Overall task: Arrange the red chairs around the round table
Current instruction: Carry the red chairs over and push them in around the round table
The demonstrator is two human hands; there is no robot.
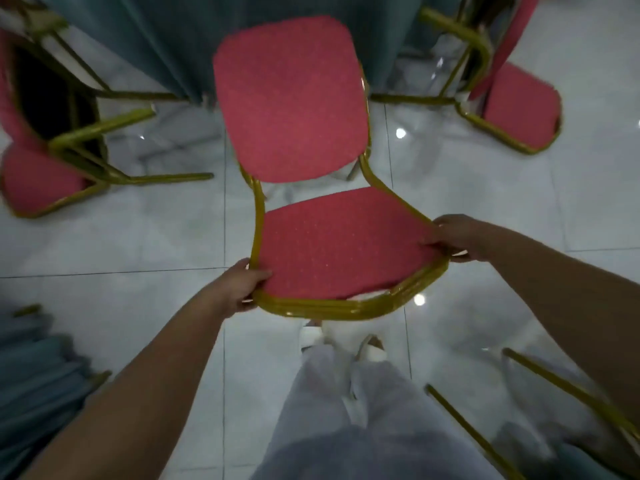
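**Both hands on the back of a red padded chair with a gold metal frame [291, 98]**

From where I stand, the left hand [242, 289] and right hand [457, 237] each grip an upper corner of the backrest. The thumbs lie on the red fabric and the fingers are curled round the gold tube behind it. Taking both corners looks like a way to keep the chair square while it is steered.

Its seat points away from the person, its front edge close to the hem of the round counter under a floor-length teal cloth [156, 46]. I cannot tell whether the legs are touching the glossy white tiled floor [485, 202].

It sits in the gap between a second red chair [38, 181] on the left and a third red chair [519, 109] on the right. Both look tilted, though the wide lens may exaggerate that.
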